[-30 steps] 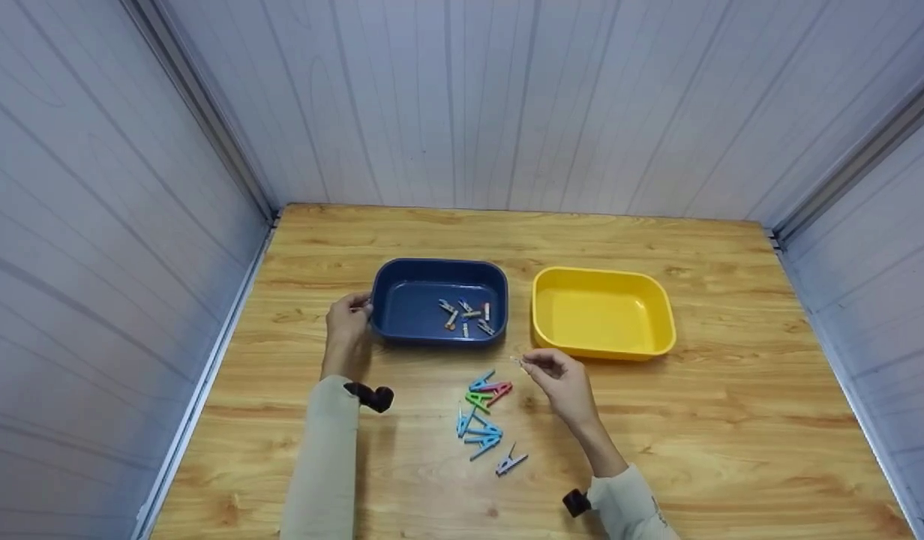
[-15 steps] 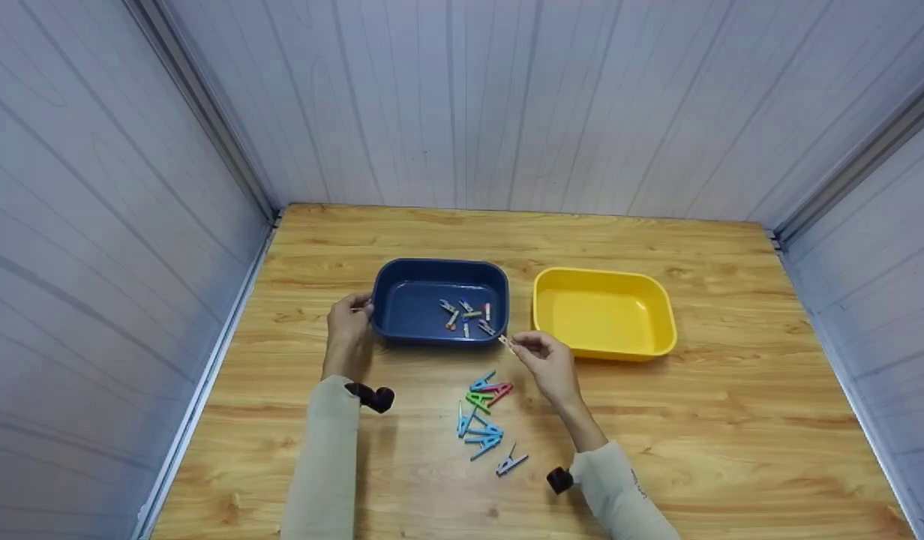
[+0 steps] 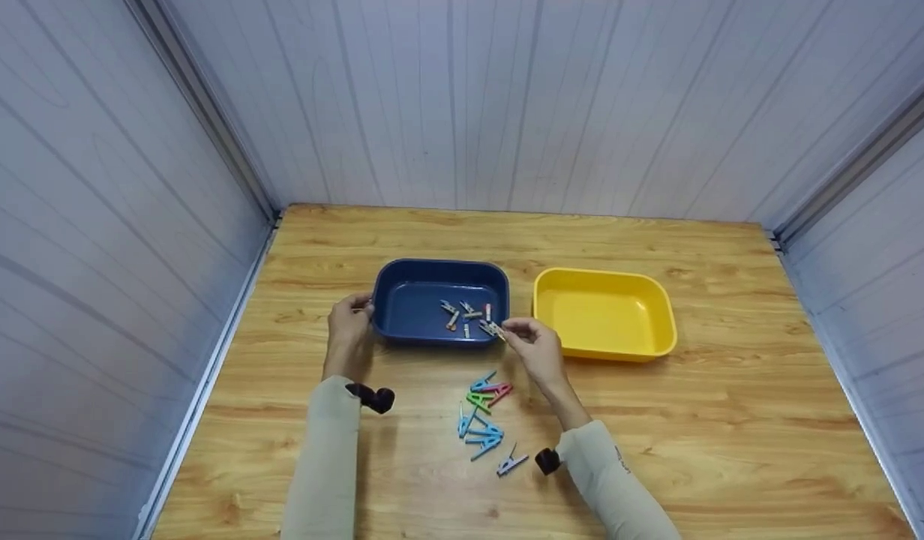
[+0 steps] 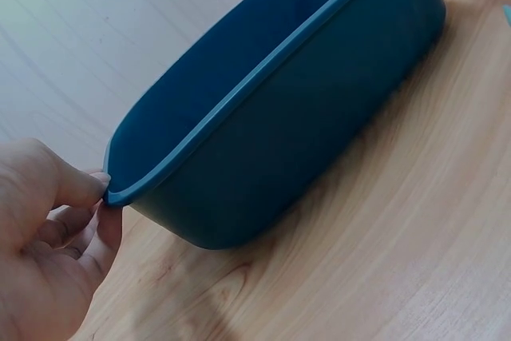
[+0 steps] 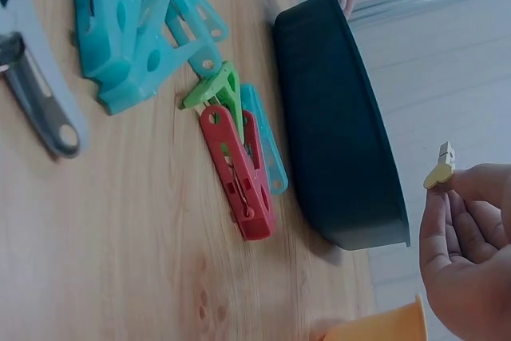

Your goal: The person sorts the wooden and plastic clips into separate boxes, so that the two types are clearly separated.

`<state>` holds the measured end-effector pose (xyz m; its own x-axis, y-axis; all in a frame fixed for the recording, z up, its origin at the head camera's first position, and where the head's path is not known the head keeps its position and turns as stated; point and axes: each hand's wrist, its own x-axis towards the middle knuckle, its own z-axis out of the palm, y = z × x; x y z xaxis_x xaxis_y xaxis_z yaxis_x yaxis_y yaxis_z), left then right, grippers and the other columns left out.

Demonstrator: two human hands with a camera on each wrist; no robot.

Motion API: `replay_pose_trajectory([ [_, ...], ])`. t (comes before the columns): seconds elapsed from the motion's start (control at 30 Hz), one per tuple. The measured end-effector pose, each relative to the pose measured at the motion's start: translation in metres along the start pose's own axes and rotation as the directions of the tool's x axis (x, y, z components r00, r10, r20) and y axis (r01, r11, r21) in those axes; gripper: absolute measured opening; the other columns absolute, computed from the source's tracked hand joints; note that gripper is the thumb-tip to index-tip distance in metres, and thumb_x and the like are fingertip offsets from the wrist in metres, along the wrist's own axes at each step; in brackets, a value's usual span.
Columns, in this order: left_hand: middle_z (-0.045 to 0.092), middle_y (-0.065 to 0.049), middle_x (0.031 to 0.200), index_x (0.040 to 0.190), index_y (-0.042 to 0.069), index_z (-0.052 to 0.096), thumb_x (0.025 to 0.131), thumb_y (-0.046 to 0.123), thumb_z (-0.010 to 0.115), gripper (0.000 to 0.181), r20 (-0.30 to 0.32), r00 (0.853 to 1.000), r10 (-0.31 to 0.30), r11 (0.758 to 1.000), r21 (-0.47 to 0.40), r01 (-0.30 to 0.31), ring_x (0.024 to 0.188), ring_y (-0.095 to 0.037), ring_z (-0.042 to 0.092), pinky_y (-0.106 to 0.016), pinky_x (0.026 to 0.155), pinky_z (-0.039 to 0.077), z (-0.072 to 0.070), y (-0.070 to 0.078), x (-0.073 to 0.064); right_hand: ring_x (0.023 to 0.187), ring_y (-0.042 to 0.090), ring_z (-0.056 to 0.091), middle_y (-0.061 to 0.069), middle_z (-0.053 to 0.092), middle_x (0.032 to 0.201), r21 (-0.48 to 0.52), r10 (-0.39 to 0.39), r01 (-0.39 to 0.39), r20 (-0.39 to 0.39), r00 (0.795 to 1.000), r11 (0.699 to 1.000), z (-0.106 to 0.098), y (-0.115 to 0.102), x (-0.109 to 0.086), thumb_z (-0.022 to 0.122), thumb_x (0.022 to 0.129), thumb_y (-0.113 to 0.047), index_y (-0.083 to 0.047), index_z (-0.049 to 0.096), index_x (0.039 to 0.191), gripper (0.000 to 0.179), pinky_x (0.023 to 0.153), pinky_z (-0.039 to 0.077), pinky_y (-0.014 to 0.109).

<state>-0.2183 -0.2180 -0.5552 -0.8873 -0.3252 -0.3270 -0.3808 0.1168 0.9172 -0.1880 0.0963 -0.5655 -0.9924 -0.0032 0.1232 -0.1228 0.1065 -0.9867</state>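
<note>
One small clothespin (image 5: 440, 169) between the tips of the right hand's (image 5: 473, 257) fingers (image 5: 433, 233)

no text, label, brand, number or sign could be read in any view. on the right sleeve (image 3: 609, 484), below the dark blue tub (image 3: 406, 306) and to its right in the head view, a short row of dark marks (image 3: 622, 460) ran along the cloth, too small and blurred to tell whether they were letters.
</note>
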Motion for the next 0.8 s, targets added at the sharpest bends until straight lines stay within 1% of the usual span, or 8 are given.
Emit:
replay_pose_trajectory([
  [0.13, 0.057, -0.016, 0.116, 0.123, 0.001, 0.06, 0.097, 0.005, 0.05, 0.029, 0.005, 1.0, 0.004, 1.0, 0.018, -0.004, 0.105, -0.025, 0.054, -0.031, 0.088, 0.045, 0.0, 0.001, 0.001, 0.08, 0.013, 0.061, 0.014, 0.07, 0.094, -0.017, 0.044, -0.044, 0.0, 0.999, 0.999, 0.002, -0.001, 0.007, 0.067, 0.084, 0.003, 0.002, 0.07, 0.097, 0.014, 0.071, 0.051, 0.017],
  [0.27, 0.058, -0.015, 0.116, 0.124, 0.001, 0.059, 0.097, 0.006, 0.05, 0.029, 0.006, 1.0, 0.019, 0.998, 0.055, -0.019, 0.105, -0.024, 0.054, -0.03, 0.089, 0.045, -0.001, 0.001, 0.0, 0.084, 0.016, 0.061, 0.02, 0.069, 0.099, -0.022, 0.082, -0.082, -0.012, 0.997, 0.996, 0.005, -0.003, 0.015, 0.068, 0.085, 0.001, 0.005, 0.068, 0.101, 0.017, 0.072, 0.049, 0.016],
  [0.37, 0.057, -0.015, 0.116, 0.124, 0.001, 0.059, 0.097, 0.006, 0.051, 0.029, 0.009, 1.0, 0.015, 0.999, 0.036, -0.015, 0.105, -0.024, 0.053, -0.03, 0.089, 0.045, -0.001, 0.0, -0.001, 0.084, 0.017, 0.061, 0.022, 0.068, 0.1, -0.02, 0.096, -0.097, -0.024, 0.995, 0.995, 0.009, -0.004, 0.021, 0.068, 0.085, 0.001, 0.007, 0.068, 0.101, 0.018, 0.071, 0.049, 0.015],
  [0.47, 0.058, -0.016, 0.116, 0.124, 0.001, 0.059, 0.097, 0.007, 0.051, 0.029, 0.006, 0.999, 0.045, 0.996, 0.074, -0.045, 0.104, -0.024, 0.054, -0.029, 0.087, 0.045, -0.001, -0.001, -0.001, 0.083, 0.016, 0.06, 0.021, 0.069, 0.1, -0.03, 0.097, -0.098, -0.027, 0.995, 0.995, 0.013, -0.006, 0.025, 0.069, 0.084, 0.001, 0.006, 0.069, 0.1, 0.017, 0.071, 0.048, 0.015],
  [0.6, 0.06, -0.016, 0.116, 0.124, 0.001, 0.06, 0.097, 0.007, 0.05, 0.029, 0.001, 0.996, 0.093, 0.984, 0.151, -0.092, 0.104, -0.024, 0.055, -0.03, 0.087, 0.046, -0.001, -0.003, 0.0, 0.082, 0.013, 0.061, 0.017, 0.07, 0.098, -0.063, 0.095, -0.096, -0.024, 0.995, 0.993, 0.019, -0.008, 0.031, 0.069, 0.084, 0.0, 0.003, 0.069, 0.098, 0.014, 0.073, 0.049, 0.016],
  [0.7, 0.06, -0.016, 0.117, 0.124, 0.002, 0.06, 0.097, 0.007, 0.05, 0.03, 0.008, 0.997, 0.073, 0.989, 0.131, -0.073, 0.105, -0.024, 0.054, -0.031, 0.089, 0.045, -0.001, -0.002, 0.0, 0.081, 0.012, 0.06, 0.014, 0.07, 0.094, -0.073, 0.087, -0.089, -0.027, 0.996, 0.993, 0.023, -0.011, 0.034, 0.068, 0.085, 0.0, 0.002, 0.07, 0.096, 0.012, 0.072, 0.049, 0.016],
  [0.73, 0.059, -0.016, 0.117, 0.125, 0.002, 0.06, 0.097, 0.007, 0.05, 0.03, 0.01, 0.998, 0.061, 0.991, 0.118, -0.062, 0.105, -0.024, 0.054, -0.031, 0.089, 0.045, -0.001, -0.002, 0.001, 0.081, 0.015, 0.061, 0.017, 0.069, 0.094, -0.075, 0.08, -0.081, -0.022, 0.997, 0.994, 0.024, -0.017, 0.034, 0.067, 0.085, 0.002, 0.004, 0.069, 0.096, 0.012, 0.071, 0.049, 0.017],
  [0.8, 0.059, -0.015, 0.117, 0.125, 0.002, 0.06, 0.097, 0.007, 0.05, 0.029, 0.013, 0.999, 0.038, 0.996, 0.079, -0.039, 0.104, -0.023, 0.053, -0.03, 0.088, 0.045, -0.001, -0.001, 0.001, 0.083, 0.02, 0.062, 0.019, 0.069, 0.095, -0.091, 0.065, -0.066, -0.021, 0.998, 0.994, 0.026, -0.017, 0.036, 0.067, 0.085, 0.002, 0.004, 0.069, 0.097, 0.012, 0.071, 0.048, 0.016],
])
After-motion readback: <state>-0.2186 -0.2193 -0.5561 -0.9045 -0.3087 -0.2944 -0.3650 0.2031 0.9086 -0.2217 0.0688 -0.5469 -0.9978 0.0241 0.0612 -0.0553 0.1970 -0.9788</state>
